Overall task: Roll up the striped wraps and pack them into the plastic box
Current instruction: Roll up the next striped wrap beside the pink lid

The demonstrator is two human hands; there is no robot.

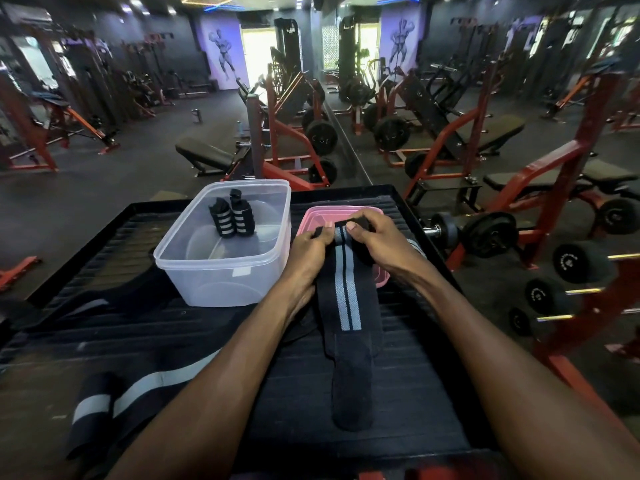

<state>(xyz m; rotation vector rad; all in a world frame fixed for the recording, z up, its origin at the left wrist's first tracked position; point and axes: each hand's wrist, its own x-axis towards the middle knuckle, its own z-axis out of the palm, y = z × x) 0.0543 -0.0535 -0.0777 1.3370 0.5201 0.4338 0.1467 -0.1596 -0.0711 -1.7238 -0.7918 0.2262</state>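
Black striped wrap (346, 299) lies flat on the ribbed black platform (173, 341), its far end pinched by my left hand (308, 252) and right hand (375, 239), fingers curled. Two rolled wraps (231, 216) stand in the clear plastic box (221, 271), left of my hands. Gym benches (204, 154) stand beyond.

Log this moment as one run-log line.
phase: rolling | left hand and right hand: pinch far end of striped wrap | plastic box: two rolled wraps inside | unrolled wrap waiting
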